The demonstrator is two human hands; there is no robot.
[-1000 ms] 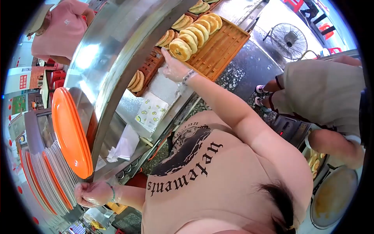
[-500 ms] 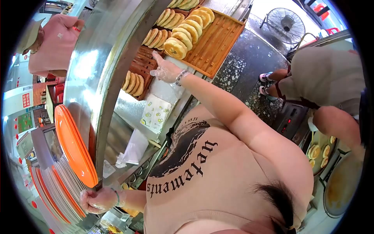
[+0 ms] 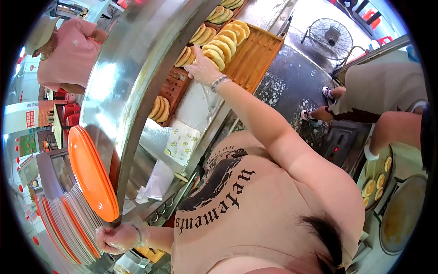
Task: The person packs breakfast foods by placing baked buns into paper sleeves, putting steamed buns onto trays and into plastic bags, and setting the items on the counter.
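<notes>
Right hand (image 3: 203, 67) at flatbreads (image 3: 223, 44) — row slanting up-right, left hand (image 3: 116, 238) by plates (image 3: 73, 221)

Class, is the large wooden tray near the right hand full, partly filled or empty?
Partly filled: the tray has flatbreads along one side, while the rest lies bare.

The person's right hand (image 3: 205, 72), in a clear plastic glove, extends its index finger, thumb apart, at the near end of a row of round golden flatbreads (image 3: 224, 45) on a slatted brown wooden tray (image 3: 259, 54); the gloved left hand (image 3: 116, 238) curls just beside a stack of white and orange plates (image 3: 73, 223); above that stack lean bright orange oval plates (image 3: 93, 176); a wire-caged fan (image 3: 329, 39) stands beyond the tray.
</notes>
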